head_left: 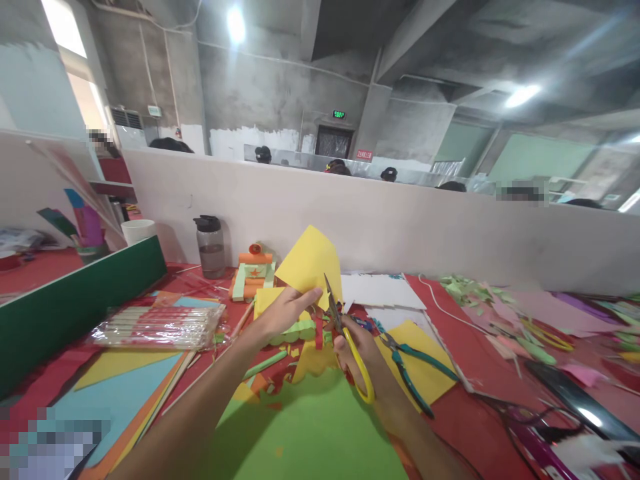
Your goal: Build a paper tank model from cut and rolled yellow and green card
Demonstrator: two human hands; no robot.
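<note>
My left hand point(287, 310) grips a yellow sheet of paper point(313, 257) by its lower edge, holding it up off the table. In my right hand point(355, 350) is a pair of scissors point(357, 363) with yellow handles. Their blades point up and sit at the right part of the sheet's lower edge. Below both hands, green paper point(300, 427) lies at the front, with a scalloped green strip point(297, 331) and small red and orange scraps beyond it. Pliers point(407, 363) with teal handles rest just right of my right hand on another yellow sheet point(437, 363).
An orange and green paper model point(254, 273) and a dark-lidded bottle point(210, 245) stand by the white partition point(400, 220). Wrapped sticks point(155, 327) lie left, over coloured paper. White sheets point(383, 291), a phone point(585, 400) and paper scraps point(473, 293) are to the right. Several people's heads show beyond the partition.
</note>
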